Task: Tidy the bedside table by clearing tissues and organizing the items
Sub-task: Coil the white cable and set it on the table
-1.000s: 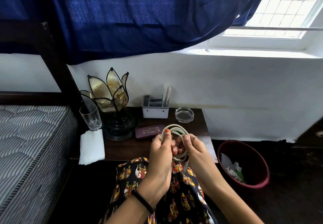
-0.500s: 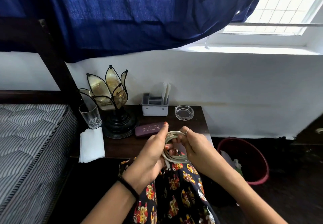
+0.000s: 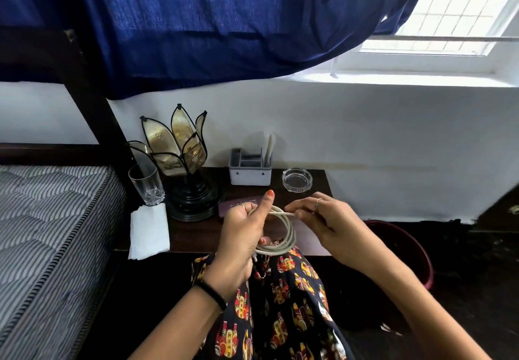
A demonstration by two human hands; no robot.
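A coiled white cable (image 3: pixel 288 233) hangs in front of the dark bedside table (image 3: pixel 196 236). My left hand (image 3: pixel 241 236) grips the coil on its left side, thumb up. My right hand (image 3: pixel 325 219) pinches the cable's loose end at the top of the coil. On the table, from left to right, are a folded white tissue (image 3: pixel 148 230) that overhangs the front edge, a drinking glass (image 3: pixel 146 184), a petal-shaped lamp (image 3: pixel 179 163), a purple case (image 3: pixel 238 206) partly hidden by my left hand, a white organizer box (image 3: pixel 250 168) and a glass ashtray (image 3: pixel 297 179).
A striped mattress (image 3: pixel 47 233) lies at the left beside a dark bedpost (image 3: pixel 92 101). A dark red bin (image 3: pixel 404 250) stands on the floor right of the table, mostly behind my right arm. A blue curtain (image 3: pixel 224 22) hangs above. My patterned clothing (image 3: pixel 280 303) fills the foreground.
My hands have parted a little: the right hand has drawn the cable's end rightward across the top of the coil, while the left keeps hold. The view has shifted slightly.
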